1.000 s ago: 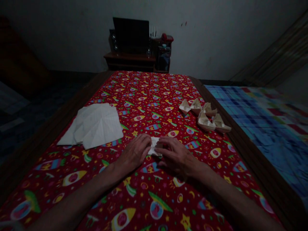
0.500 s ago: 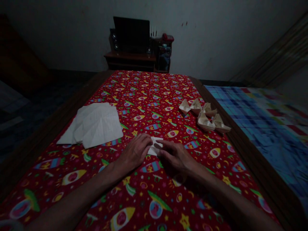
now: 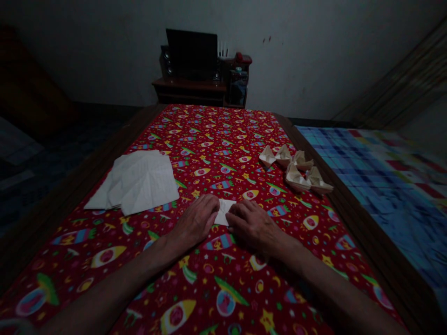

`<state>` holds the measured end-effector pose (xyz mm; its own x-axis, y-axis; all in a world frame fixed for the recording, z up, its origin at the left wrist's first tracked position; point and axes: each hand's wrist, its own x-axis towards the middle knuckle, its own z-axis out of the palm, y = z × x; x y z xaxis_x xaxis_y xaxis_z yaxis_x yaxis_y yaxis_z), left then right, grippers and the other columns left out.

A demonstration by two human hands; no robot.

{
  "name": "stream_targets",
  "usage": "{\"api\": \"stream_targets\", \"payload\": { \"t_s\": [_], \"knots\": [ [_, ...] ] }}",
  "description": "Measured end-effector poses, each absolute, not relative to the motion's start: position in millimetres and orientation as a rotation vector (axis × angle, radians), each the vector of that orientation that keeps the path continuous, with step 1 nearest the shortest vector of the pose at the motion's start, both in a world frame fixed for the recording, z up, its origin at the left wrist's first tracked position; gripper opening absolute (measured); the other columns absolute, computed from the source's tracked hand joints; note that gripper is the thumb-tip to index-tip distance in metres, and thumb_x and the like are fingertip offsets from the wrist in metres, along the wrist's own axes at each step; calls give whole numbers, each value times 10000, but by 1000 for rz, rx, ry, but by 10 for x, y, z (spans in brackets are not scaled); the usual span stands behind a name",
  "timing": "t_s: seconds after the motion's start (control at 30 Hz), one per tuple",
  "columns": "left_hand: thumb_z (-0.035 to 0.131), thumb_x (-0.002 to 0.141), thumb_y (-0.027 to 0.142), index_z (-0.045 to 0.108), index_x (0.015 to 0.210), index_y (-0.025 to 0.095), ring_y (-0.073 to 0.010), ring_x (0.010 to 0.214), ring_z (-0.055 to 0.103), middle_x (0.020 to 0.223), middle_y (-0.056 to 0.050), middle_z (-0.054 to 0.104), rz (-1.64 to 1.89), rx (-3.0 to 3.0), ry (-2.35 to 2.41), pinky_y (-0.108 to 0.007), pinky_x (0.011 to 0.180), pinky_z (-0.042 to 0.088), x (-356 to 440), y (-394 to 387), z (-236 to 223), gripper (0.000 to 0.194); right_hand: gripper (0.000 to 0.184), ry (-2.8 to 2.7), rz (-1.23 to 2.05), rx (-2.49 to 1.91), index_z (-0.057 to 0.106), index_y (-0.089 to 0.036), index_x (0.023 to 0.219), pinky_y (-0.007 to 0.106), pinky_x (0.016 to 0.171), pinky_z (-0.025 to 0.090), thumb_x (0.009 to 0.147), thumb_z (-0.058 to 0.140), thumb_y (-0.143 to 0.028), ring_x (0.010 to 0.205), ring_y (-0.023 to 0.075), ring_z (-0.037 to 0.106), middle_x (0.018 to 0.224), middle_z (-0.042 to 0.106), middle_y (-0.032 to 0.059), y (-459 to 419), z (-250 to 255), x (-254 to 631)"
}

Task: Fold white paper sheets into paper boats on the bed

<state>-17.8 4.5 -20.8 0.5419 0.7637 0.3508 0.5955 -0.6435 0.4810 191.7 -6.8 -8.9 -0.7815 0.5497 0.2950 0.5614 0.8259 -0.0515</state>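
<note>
A small folded white paper [image 3: 224, 213] lies on the red patterned cloth [image 3: 223, 251], between my two hands. My left hand [image 3: 199, 216] is closed on its left edge, fingers curled down over the paper. On the opposite edge, my right hand [image 3: 252, 222] is closed too, fingertips pressed together at the paper's right side. Both hands hide the paper's ends. To the left rests a fanned stack of white paper sheets [image 3: 148, 181]. Several folded paper boats [image 3: 297, 177] stand in a group at the right.
Brown wooden edging [image 3: 352, 209] runs along both sides of the cloth. Beyond its far end, a dark screen [image 3: 192, 53] and speakers stand on a low wooden cabinet [image 3: 190, 86] against the wall. A blue checked cloth [image 3: 359, 172] lies lower at the right.
My right hand's fingers have curled in and closed on the paper's right edge; before, they were apart above it. My left hand has stayed on the left edge.
</note>
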Motion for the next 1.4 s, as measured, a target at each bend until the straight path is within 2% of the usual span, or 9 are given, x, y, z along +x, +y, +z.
{"api": "stream_targets", "payload": {
  "t_s": [0.2,0.3,0.4,0.5,0.6,0.77,0.87,1.03,1.4],
  "knots": [
    [465,886,193,496,945,192,-205,972,525,1020,-68,557,757,2534,1092,-362,852,457,-207,-18,-152,66,161,-2792,-210,-826,598,-137,994,371,748,387,915,462,-173,877,220,473,936,594,103,-83,-65,1886],
    [540,862,257,495,988,194,-235,1056,517,1135,-88,541,708,2588,1122,-393,887,458,-230,-103,-129,148,169,-2750,-264,-844,602,-135,963,375,731,376,916,444,-171,823,217,477,898,598,98,-97,-71,1827],
    [543,860,235,497,994,188,-252,1097,508,1176,-92,539,632,2644,1195,-415,928,444,-241,-181,-124,149,210,-2685,-309,-782,607,-138,934,362,691,365,933,401,-182,764,203,472,820,595,82,-120,-85,1737],
    [458,898,159,511,973,173,-220,1048,535,1111,-81,577,621,2677,1199,-379,920,453,-262,-219,-130,93,254,-2658,-307,-722,610,-146,897,343,664,358,946,363,-180,749,192,469,793,593,76,-127,-101,1685],
    [404,928,155,533,896,159,-196,971,554,1025,-75,597,697,2675,1157,-344,868,469,-308,-226,-143,133,208,-2647,-237,-775,608,-159,933,344,714,371,945,406,-208,809,193,478,858,609,74,-81,-132,1724],
    [453,920,190,563,862,170,-177,883,548,931,-53,586,757,2566,1175,-314,785,474,-378,-208,-172,126,169,-2627,-87,-814,624,-177,947,317,725,387,927,458,-199,850,187,491,926,624,67,19,-198,1846],
    [481,910,204,571,877,180,-182,863,547,900,-45,586,750,2523,1239,-326,770,469,-407,-181,-204,99,182,-2511,89,-899,638,-178,901,275,678,391,926,459,-201,799,164,509,874,619,60,28,-233,1859],
    [518,894,261,560,773,182,-164,777,551,802,-22,563,875,2353,1358,-295,697,457,-449,-123,-262,151,231,-2320,378,-1123,628,-159,822,242,616,371,922,476,-301,709,140,510,775,589,44,36,-241,1821],
    [470,911,293,523,753,178,-178,761,507,792,-19,529,679,2417,1589,-319,709,390,-413,-106,-216,203,241,-2360,211,-1343,551,-170,748,256,616,308,918,459,-313,662,137,441,737,527,25,16,-183,1752]
  ]
}}
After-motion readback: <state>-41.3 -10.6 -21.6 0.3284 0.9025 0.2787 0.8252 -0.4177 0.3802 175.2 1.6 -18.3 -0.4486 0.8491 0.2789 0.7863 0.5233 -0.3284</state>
